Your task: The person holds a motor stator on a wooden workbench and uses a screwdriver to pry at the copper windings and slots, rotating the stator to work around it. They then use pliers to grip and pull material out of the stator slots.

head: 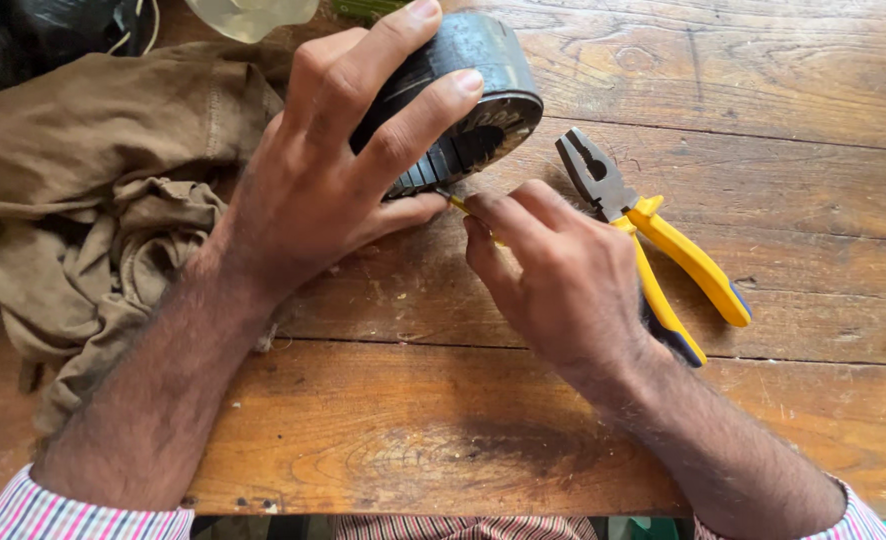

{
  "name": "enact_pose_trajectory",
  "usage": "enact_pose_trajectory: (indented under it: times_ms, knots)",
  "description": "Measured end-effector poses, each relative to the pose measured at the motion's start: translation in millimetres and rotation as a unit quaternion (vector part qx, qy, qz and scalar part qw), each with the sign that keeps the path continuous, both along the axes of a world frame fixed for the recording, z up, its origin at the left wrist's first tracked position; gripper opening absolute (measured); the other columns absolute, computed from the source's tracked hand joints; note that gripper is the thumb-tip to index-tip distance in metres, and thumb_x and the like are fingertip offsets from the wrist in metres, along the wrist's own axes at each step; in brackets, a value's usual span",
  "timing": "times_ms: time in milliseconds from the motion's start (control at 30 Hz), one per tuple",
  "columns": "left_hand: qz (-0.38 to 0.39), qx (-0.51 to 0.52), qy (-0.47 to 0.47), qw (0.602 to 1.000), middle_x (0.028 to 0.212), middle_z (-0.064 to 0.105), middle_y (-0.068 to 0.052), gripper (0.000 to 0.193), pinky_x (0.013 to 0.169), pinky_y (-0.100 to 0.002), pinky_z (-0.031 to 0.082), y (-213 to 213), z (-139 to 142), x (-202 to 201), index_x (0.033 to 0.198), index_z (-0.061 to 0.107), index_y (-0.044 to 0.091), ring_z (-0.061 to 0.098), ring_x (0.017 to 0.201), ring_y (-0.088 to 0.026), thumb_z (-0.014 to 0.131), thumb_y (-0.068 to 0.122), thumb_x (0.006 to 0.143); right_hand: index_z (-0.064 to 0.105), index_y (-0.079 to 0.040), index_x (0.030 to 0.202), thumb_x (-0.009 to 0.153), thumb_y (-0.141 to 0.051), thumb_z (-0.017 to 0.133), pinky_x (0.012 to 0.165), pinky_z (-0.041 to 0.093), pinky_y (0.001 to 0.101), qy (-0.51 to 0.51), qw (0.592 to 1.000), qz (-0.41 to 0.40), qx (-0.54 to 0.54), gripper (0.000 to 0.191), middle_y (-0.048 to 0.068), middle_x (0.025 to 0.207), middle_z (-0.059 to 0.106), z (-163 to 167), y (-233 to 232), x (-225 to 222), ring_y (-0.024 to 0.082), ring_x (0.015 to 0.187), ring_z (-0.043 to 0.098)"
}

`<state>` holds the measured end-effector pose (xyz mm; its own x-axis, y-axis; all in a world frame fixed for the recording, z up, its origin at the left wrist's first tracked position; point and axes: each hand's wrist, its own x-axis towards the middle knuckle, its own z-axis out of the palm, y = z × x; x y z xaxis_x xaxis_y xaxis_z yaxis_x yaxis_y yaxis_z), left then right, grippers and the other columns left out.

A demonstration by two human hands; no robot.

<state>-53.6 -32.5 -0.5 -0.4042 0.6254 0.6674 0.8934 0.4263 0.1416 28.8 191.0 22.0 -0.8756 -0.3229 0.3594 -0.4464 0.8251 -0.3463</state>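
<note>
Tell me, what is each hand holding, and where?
The left hand clasps the dark metal ring over its outer wall. The right hand pinches a thin yellow tool near its tip.

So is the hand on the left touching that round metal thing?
Touching. The head view shows the left hand gripping the round metal part, its fingers wrapped over the top.

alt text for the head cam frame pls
A left hand grips a dark metal ring-shaped part tilted on a wooden table while the right hand holds a thin yellow tool to its edge. Yellow-handled pliers lie right; brown cloth left.
</note>
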Motion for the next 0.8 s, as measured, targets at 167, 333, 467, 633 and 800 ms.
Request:
enact_pose_trajectory:
  times_ms: [167,333,467,633,800]
  knots:
    - [-0.003,0.0,0.004,1.0,0.161,0.03,-0.011,0.107,0.123,-0.046,0.046,0.0,8.0,1.6,0.156,0.038,0.019,0.041,0.143,-0.034,0.102,0.026,0.07,0.071,-0.009,0.115,0.097,-0.013,0.073,0.057,0.055,0.0393,0.023,1.0,-0.001,-0.007,0.019,0.008,0.088,0.064,1.4,-2.6,6.3,0.027,0.069,0.068]
    - [-0.007,0.01,-0.008,1.0,0.161,0.03,-0.011,0.107,0.122,-0.046,0.047,4.5,11.5,4.1,0.154,0.039,0.019,0.042,0.144,-0.036,0.105,0.026,0.07,0.07,-0.007,0.117,0.096,-0.012,0.072,0.057,0.055,0.0391,0.035,0.999,0.007,-0.023,0.021,0.008,0.09,0.065,2.6,0.9,7.4,0.027,0.068,0.068]
    - [-0.003,0.009,-0.004,1.0,0.164,0.031,-0.012,0.108,0.12,-0.047,0.048,5.7,11.0,3.5,0.156,0.041,0.019,0.042,0.143,-0.036,0.107,0.028,0.071,0.071,-0.008,0.114,0.096,-0.013,0.071,0.057,0.055,0.0394,0.007,0.999,0.0,-0.035,0.019,0.009,0.088,0.065,2.1,2.5,6.8,0.029,0.068,0.069]
    - [0.001,0.003,0.003,1.0,0.16,0.03,-0.011,0.105,0.121,-0.047,0.047,4.4,10.4,3.6,0.154,0.04,0.019,0.042,0.142,-0.035,0.106,0.025,0.072,0.07,-0.008,0.115,0.098,-0.013,0.07,0.062,0.057,0.0395,0.004,0.997,0.008,-0.081,0.018,0.009,0.093,0.069,1.3,4.8,2.8,0.029,0.075,0.071]
    - [0.002,0.013,0.001,1.0,0.164,0.031,-0.012,0.109,0.119,-0.046,0.048,5.9,8.5,5.3,0.158,0.041,0.02,0.042,0.14,-0.035,0.107,0.027,0.073,0.07,-0.005,0.112,0.098,-0.012,0.068,0.057,0.057,0.0417,-0.02,0.996,0.0,-0.086,0.016,0.012,0.089,0.069,-3.4,2.5,5.8,0.031,0.071,0.07]
